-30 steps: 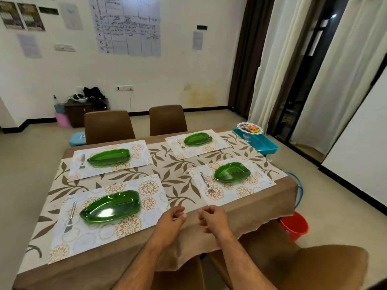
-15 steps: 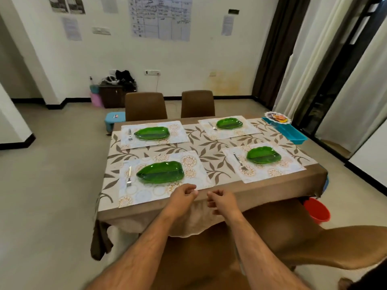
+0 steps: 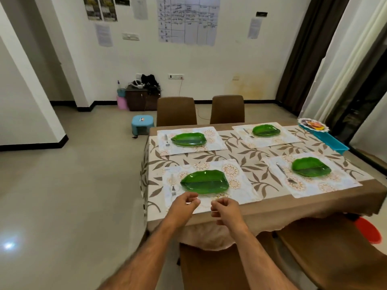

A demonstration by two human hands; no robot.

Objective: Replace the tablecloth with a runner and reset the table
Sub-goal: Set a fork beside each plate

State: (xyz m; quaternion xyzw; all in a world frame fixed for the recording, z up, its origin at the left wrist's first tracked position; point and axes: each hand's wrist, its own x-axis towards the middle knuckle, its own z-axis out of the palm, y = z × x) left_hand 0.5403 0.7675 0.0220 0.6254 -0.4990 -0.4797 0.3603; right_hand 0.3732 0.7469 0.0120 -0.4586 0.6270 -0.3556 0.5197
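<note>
Where it crosses the table | runner: cream, brown leaf print, flat

Reached forward with both bare forearms, converging from the lower frame toward the middle. Held the left hand knuckles-up with fingers curled inward and thumb tip close against the fingertips, apparently gripping nothing. Kept the right hand just beside it, a narrow gap between the two, its fingers likewise curled toward the palm; could not tell whether anything thin sat pinched there.
</note>
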